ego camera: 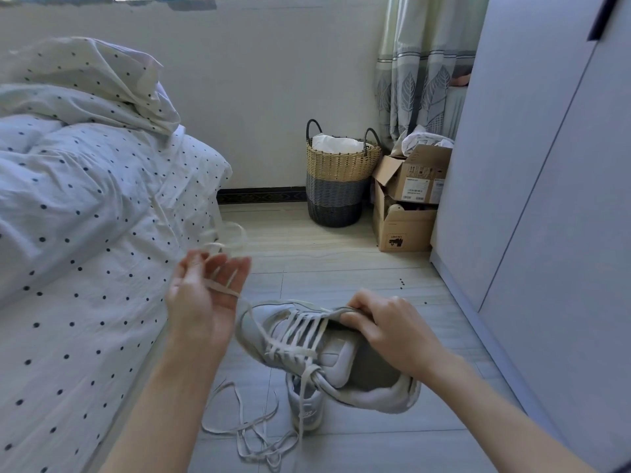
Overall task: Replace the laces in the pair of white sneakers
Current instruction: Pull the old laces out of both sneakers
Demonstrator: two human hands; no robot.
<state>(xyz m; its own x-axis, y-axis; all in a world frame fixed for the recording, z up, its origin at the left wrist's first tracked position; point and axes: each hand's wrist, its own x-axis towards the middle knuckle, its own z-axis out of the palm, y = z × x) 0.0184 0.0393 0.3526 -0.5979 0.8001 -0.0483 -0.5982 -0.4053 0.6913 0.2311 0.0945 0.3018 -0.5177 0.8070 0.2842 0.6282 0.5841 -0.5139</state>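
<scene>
My left hand (205, 295) is palm-up with the fingers loosely spread, the lace (223, 287) draped across them and running down to the toe-end eyelets of the sneaker (327, 349); I'm carrying the lace more than pinching it. My right hand (392, 332) curls round the sneaker's tongue and upper, holding it in the air with the toe pointing away from me. The lace is flat, soft and light, so I judge it will slide through the eyelets easily but twist and tangle; best taken near its tip. The sneaker feels like a light, fairly stiff thing, safest gripped at the collar or tongue. Under the sneaker the second sneaker (305, 404) stands on the floor (341, 268), loose laces (252, 435) in a heap beside it. Left of the sneaker the bed (85, 233) edge sits close; right of it the wardrobe (529, 199) hems me in; beyond it the floor lies open towards the basket (338, 179)
</scene>
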